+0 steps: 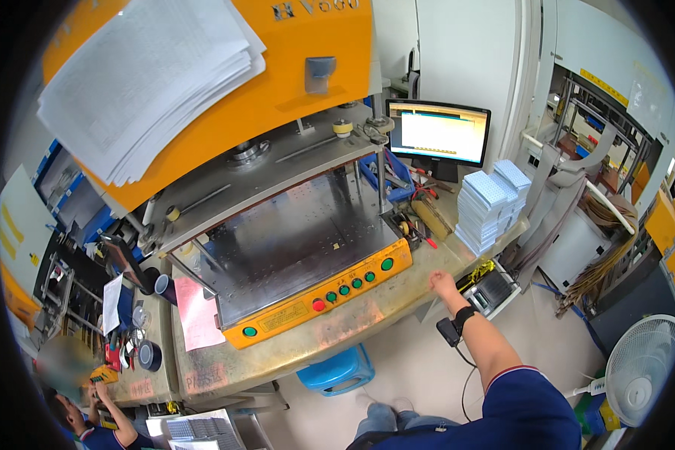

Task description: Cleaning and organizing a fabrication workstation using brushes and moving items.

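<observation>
My right hand reaches forward over the front edge of the workbench, right of the press. Its fingers look curled in, and no object shows in them. A black strap with a small dark box and a cable is on that wrist. Just beyond the hand stands a tall stack of light-blue perforated sheets on the bench. To its left is the yellow-orange press, with a dark metal bed and a row of green buttons and a red one. My left hand is out of view.
A lit monitor stands behind the bench. Pliers and a blue bin lie beside the press. Below are a blue stool and a grey device; a white fan stands at right. Another person works at lower left.
</observation>
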Available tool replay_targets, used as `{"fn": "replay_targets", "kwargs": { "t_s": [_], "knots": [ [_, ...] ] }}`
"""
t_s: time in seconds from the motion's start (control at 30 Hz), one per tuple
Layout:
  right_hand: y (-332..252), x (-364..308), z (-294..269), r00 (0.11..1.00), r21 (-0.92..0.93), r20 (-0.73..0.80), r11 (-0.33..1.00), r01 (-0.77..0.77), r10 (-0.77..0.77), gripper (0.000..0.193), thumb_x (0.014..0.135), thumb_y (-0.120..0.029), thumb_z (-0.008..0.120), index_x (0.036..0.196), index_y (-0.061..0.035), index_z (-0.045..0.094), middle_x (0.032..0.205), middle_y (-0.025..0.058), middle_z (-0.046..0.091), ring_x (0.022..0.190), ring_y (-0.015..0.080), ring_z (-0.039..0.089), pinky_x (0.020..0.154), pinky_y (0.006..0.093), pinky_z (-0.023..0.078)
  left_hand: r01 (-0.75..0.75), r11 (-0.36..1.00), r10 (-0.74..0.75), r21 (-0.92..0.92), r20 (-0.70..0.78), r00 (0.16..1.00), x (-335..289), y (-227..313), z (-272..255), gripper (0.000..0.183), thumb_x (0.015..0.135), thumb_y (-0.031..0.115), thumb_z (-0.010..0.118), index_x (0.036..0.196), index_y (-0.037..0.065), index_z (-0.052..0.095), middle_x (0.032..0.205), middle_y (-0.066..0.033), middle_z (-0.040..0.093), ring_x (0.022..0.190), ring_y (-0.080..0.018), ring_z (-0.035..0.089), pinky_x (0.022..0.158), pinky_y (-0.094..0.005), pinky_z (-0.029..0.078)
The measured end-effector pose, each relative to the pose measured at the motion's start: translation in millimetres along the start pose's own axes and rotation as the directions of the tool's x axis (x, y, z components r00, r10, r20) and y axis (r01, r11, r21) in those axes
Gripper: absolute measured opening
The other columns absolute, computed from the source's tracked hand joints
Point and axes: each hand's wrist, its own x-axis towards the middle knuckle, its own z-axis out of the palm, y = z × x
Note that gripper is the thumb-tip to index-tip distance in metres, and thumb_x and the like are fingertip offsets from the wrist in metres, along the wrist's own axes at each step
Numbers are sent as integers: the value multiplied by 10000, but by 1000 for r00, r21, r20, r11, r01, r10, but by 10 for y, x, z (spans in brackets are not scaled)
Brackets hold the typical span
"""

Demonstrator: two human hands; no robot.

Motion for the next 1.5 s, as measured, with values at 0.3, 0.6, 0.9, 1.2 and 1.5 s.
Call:
{"fn": "replay_targets", "kwargs": {
  "t_s": [0.3, 0.6, 0.9, 1.2, 1.5],
  "knots": [
    [-560, 863, 4, 955, -261, -230, 957, 123, -186, 260, 772, -146, 599, 997, -15, 598, 852, 154, 654, 771, 246, 639, 699, 355, 495, -344, 900, 399, 269, -188, 897, 1529, 1089, -827, 526, 874, 488, 511, 940, -16, 645, 779, -132, 650, 742, -225, 595, 709, -367, 466],
    [-401, 2307, -260, 891, -888, -90, 441, 131, -445, 231, 782, -115, 519, 953, 22, 593, 973, 237, 603, 920, 387, 582, 800, 462, 460, -354, 852, 461, 386, -231, 857, 1165, 2690, -427, 425, 913, 352, 518, 1085, -34, 561, 941, -126, 639, 888, -182, 590, 790, -310, 455],
    [-281, 2843, -415, 996, -821, -60, 571, -9, -71, 386, 786, -105, 566, 1130, 34, 460, 1028, 298, 590, 950, 419, 592, 835, 478, 464, -510, 845, 525, 162, -441, 728, 730, 3012, -439, 254, 910, 233, 548, 978, -7, 596, 809, -48, 634, 727, -125, 596, 696, -263, 480],
    [-767, 2654, -699, 985, -368, 75, 923, -116, 153, 475, 693, -102, 714, 1092, 50, 503, 948, 220, 630, 894, 371, 620, 772, 399, 476, -736, 665, 607, 127, -667, 433, 538, 4139, -1518, 189, 920, 184, 518, 971, 25, 606, 784, -38, 625, 685, -102, 585, 624, -229, 462],
    [-1936, 791, 170, 920, -788, 18, 561, 254, -391, 346, 767, -106, 597, 1065, 7, 464, 943, 258, 577, 913, 453, 537, 765, 479, 438, -638, 699, 563, 323, -798, 213, 1363, 4361, -3615, 264, 810, 171, 612, 1001, -11, 588, 810, -70, 606, 729, -173, 569, 631, -282, 462]
  ]
}}
